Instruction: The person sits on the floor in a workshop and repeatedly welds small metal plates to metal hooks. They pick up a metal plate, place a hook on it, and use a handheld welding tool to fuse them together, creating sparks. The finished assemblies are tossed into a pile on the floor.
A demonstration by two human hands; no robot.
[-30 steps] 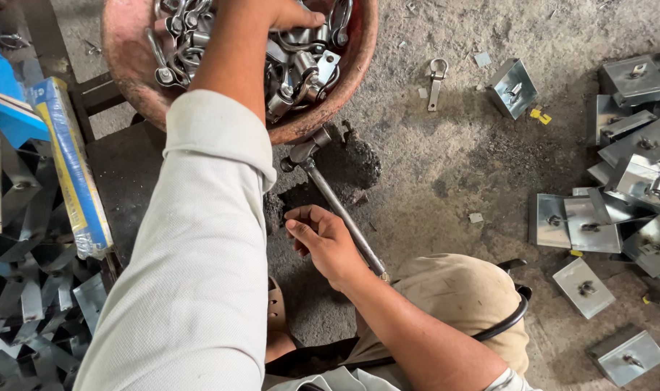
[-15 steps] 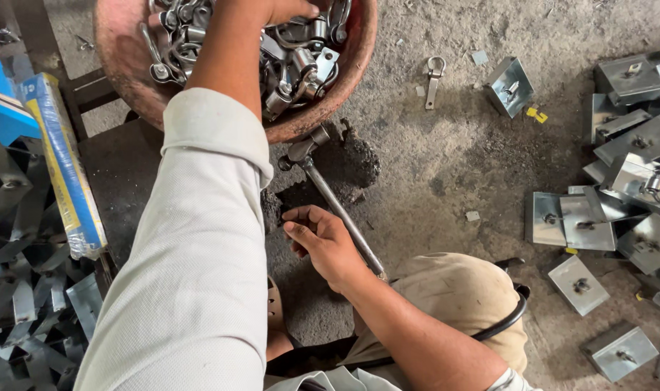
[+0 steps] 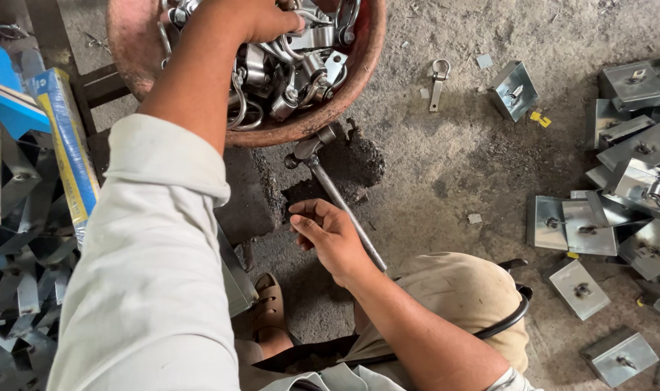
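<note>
Setting: A person sat low over a dusty concrete floor (image 3: 446, 166), seen from above, one sandalled foot (image 3: 270, 313) tucked under a knee in tan trousers.

Left hand: The left hand (image 3: 261, 18) reached into a round rust-red bowl (image 3: 359, 69) at the top of the view. Its fingers (image 3: 290, 23) were curled down among the metal parts; whether they had closed on a piece could not be told, because the parts and the frame edge hid the tips.

Bowl contents: The bowl was heaped with shiny steel clamps and rings (image 3: 294, 80), tangled together.

Right hand: The right hand (image 3: 330, 235) hovered low over the floor, below the bowl. Its fingers (image 3: 308, 210) were loosely curled, half open, and held nothing that could be seen.

Tool: A long steel rod with a jointed head (image 3: 341, 203) lay slanted on the floor, its head at the bowl's lower rim, its shaft running just beside the right hand and passing under the wrist.

Right side: Many folded grey metal plates with bolts (image 3: 605, 217) lay scattered on the floor, well apart from both hands. One loose shackle (image 3: 437, 81) lay between the bowl and the plates.

Left side: A pile of bent metal strips (image 3: 18, 275) sat beside a blue and yellow box (image 3: 65, 145).
</note>
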